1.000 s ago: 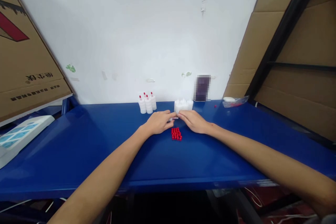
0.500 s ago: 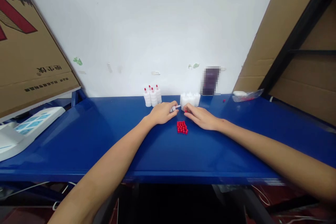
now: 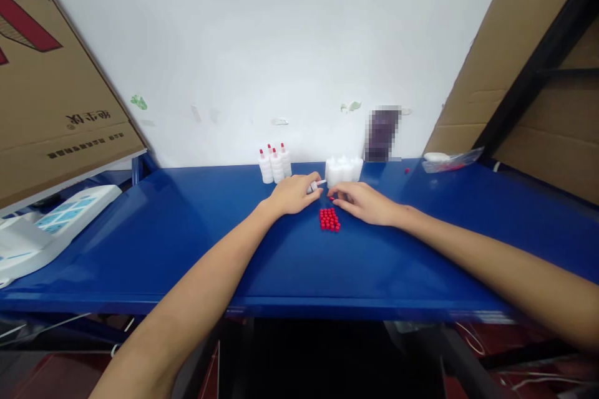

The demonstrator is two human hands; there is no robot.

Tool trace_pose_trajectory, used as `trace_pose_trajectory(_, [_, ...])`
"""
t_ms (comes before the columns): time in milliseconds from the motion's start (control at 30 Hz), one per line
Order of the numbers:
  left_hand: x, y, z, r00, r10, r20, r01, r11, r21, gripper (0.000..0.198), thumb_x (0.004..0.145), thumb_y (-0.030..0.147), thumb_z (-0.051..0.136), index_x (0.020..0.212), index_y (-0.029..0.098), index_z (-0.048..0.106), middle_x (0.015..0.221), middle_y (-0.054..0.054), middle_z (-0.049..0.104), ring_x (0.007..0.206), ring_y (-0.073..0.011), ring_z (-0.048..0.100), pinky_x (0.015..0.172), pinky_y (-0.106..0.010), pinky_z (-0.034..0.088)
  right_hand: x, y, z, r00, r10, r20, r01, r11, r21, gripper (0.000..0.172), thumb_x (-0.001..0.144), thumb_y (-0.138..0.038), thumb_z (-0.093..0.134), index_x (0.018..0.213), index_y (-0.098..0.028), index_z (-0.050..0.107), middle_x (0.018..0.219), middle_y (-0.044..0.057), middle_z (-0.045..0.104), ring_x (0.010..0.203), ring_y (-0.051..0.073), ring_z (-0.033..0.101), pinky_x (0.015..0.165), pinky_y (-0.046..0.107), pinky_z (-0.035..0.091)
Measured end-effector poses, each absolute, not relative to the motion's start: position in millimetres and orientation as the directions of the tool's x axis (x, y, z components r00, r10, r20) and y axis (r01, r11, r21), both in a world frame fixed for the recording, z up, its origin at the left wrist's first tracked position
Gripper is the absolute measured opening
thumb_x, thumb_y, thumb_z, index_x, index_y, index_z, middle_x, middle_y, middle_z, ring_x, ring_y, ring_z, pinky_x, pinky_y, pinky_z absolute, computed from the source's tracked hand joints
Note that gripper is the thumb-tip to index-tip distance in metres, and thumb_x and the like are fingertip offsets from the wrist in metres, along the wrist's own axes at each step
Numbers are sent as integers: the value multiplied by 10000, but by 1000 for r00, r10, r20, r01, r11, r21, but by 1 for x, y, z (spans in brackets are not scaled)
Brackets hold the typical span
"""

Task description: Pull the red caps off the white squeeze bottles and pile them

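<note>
My left hand (image 3: 296, 192) is closed around a white squeeze bottle (image 3: 312, 187), tilted so its bare pointed nozzle faces my right hand. Most of this bottle is hidden in the fingers. My right hand (image 3: 362, 201) pinches a small red cap (image 3: 332, 198) between thumb and fingertips, a short way from the nozzle. Just below the hands, several red caps (image 3: 330, 220) stand in a tight block on the blue table. White bottles with red tips (image 3: 276, 167) stand upright behind my left hand. Several white bottles without red caps (image 3: 344, 171) stand behind my right hand.
A white device with blue panels (image 3: 60, 218) lies on the table (image 3: 299, 274) at the left. Cardboard (image 3: 56, 87) leans above it. A clear plastic bag (image 3: 452, 161) and a lone red cap (image 3: 407, 170) lie back right, near a blurred dark rectangle (image 3: 384, 134) by the wall.
The view has shifted slightly. My right hand's fingers have opened a little around the red cap, which shows more clearly at the fingertips. My left hand still holds the bottle.
</note>
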State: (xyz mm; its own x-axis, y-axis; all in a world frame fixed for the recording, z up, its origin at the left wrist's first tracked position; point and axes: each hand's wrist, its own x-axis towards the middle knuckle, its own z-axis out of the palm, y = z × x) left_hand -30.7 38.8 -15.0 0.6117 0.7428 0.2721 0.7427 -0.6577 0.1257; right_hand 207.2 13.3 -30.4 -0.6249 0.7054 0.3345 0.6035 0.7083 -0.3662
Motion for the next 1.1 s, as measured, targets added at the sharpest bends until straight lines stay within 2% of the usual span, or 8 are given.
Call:
trace_pose_trajectory(100, [-30, 39, -15, 612, 743, 269, 743, -657, 125, 383, 1008, 476, 410, 1244, 219, 567, 1109, -92, 730, 986, -285, 684, 811, -394, 523, 207, 15, -33, -617, 704, 352, 619, 710, -336, 284, 970, -266, 526, 1214, -174, 639, 847, 42, 667, 716, 180, 595, 706, 313, 458])
trace_pose_trajectory(200, [-30, 38, -15, 608, 749, 262, 748, -652, 128, 389, 1008, 486, 409, 1240, 217, 566, 1104, -97, 730, 987, -286, 684, 816, -399, 526, 206, 16, -33, -621, 696, 360, 628, 717, -302, 241, 959, -237, 527, 1135, -176, 679, 890, 65, 683, 776, 197, 615, 757, 336, 471])
trace_pose_trajectory(367, [-30, 38, -16, 615, 743, 263, 748, -656, 103, 386, 1009, 475, 411, 1255, 219, 562, 1149, -103, 723, 1023, -297, 679, 829, -406, 526, 205, 17, -30, -584, 720, 375, 645, 692, -323, 281, 933, -212, 545, 1168, -172, 693, 877, 63, 689, 775, 205, 629, 765, 350, 494])
trace_pose_trajectory(533, [-31, 38, -15, 614, 747, 255, 755, -650, 85, 386, 1007, 485, 407, 1245, 223, 560, 1114, -95, 727, 987, -292, 679, 785, -385, 519, 205, 20, -33, -540, 715, 443, 657, 688, -308, 281, 921, -204, 562, 1153, -183, 719, 1100, 118, 697, 950, 243, 664, 879, 398, 523])
trace_pose_trajectory(667, [-30, 38, -14, 614, 749, 249, 756, -649, 83, 388, 1008, 494, 396, 1231, 223, 562, 1094, -89, 732, 969, -290, 682, 756, -370, 510, 204, 23, -33, -592, 709, 384, 668, 698, -258, 260, 939, -180, 536, 1088, -175, 749, 1090, 119, 707, 989, 255, 671, 915, 410, 520])
trace_pose_trajectory(800, [-30, 38, -13, 615, 749, 247, 757, -648, 81, 392, 1005, 492, 403, 1244, 224, 559, 1140, -100, 727, 1002, -302, 681, 773, -382, 514, 204, 23, -31, -603, 701, 381, 650, 709, -275, 228, 949, -176, 540, 1042, -170, 748, 1054, 111, 715, 958, 245, 675, 892, 399, 524])
trace_pose_trajectory(1100, [-32, 38, -14, 628, 740, 241, 752, -657, 58, 395, 1027, 502, 365, 1235, 217, 542, 1126, -103, 729, 1003, -294, 683, 774, -372, 511, 204, 19, -29, -679, 645, 349, 602, 762, -238, 259, 1007, -235, 508, 1130, -189, 731, 1109, 116, 702, 997, 248, 677, 915, 409, 524])
